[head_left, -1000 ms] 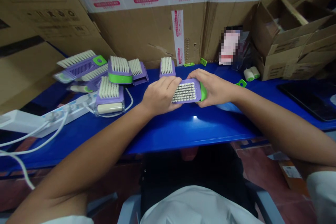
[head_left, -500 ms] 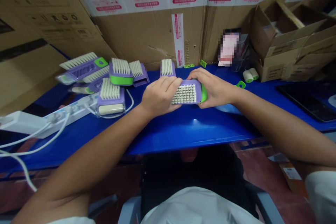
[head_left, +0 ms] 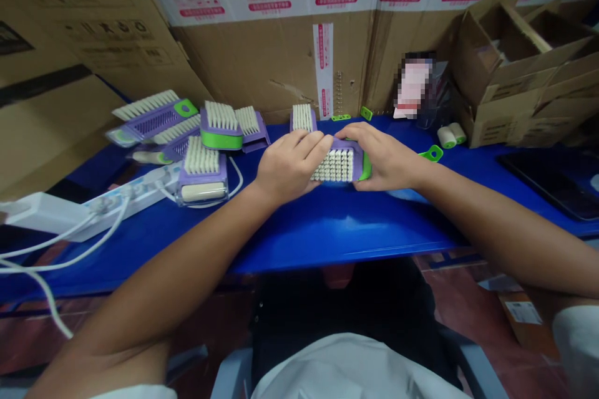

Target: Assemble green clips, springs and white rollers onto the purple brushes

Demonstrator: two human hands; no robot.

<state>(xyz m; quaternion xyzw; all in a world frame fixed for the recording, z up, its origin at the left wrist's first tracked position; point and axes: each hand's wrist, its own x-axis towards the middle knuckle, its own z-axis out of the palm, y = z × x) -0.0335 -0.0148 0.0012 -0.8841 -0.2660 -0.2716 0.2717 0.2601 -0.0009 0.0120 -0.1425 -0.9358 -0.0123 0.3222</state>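
Note:
Between both hands is a purple-and-green brush (head_left: 339, 164), its pale bristles turned toward me. My left hand (head_left: 292, 162) wraps round its left end, and the fingers cover that part of it. At the green right end, my right hand (head_left: 381, 156) grips with the fingers over the top and the thumb underneath. Just behind my left hand stands another brush head (head_left: 303, 117) with white bristles. Farther left lie several similar brushes, among them a brush with a cream roller (head_left: 203, 165) in a clear cover.
A white power strip (head_left: 131, 196) with cables lies left on the blue table (head_left: 327, 230). Small green pieces (head_left: 366, 113), two white rolls (head_left: 452, 134) and a green tab (head_left: 433, 153) lie behind and right. Open cardboard boxes (head_left: 510, 87) and a dark tablet (head_left: 552, 181) sit far right.
The held brush has tilted a little, and the fingers of my left hand have slid slightly right over its bristles. The whole view has shifted slightly.

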